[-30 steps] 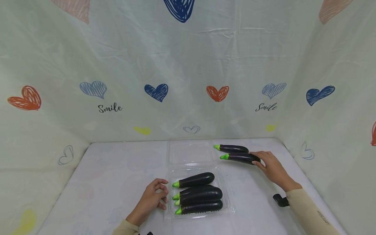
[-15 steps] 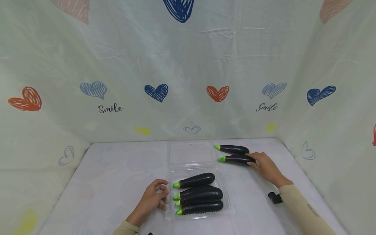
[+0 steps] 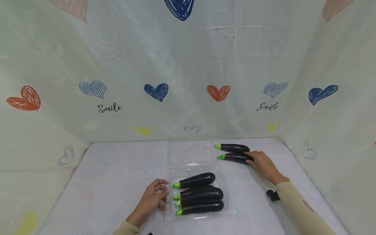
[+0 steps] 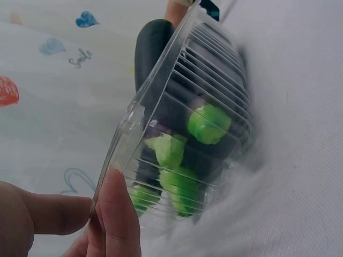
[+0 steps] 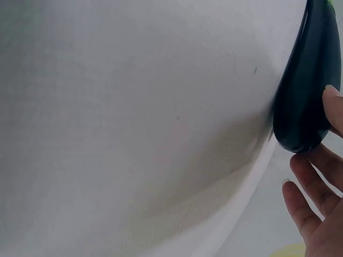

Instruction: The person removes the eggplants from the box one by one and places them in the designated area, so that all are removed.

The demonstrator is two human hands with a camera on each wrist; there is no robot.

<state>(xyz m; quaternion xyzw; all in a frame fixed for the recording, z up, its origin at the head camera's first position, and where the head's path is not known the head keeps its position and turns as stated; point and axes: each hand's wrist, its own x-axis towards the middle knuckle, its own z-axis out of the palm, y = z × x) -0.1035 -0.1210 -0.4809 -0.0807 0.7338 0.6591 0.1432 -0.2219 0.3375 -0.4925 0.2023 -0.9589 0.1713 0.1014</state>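
My left hand [image 3: 151,198] pinches the left rim of a clear plastic clamshell container [image 3: 229,206]; the left wrist view shows the thumb and a finger [image 4: 119,214] on either side of that rim. Several dark eggplants [image 3: 201,195] lie side by side in the container, green stem ends to the left. At the back right, my right hand [image 3: 265,167] grips the blunt end of another eggplant [image 3: 236,158] lying on the table. In the right wrist view the thumb lies along this eggplant [image 5: 308,80] and the fingers meet its rounded end.
Just behind the held one lies a further eggplant [image 3: 234,148], stem also to the left. The container's clear lid [image 3: 191,153] is folded back flat on the white table [image 3: 123,179]. A pale curtain [image 3: 188,65] printed with hearts encloses the table's back and sides.
My right hand has shifted left with the eggplant, then slightly back, bringing it close against the rear eggplant. The left hand and the container have stayed put.
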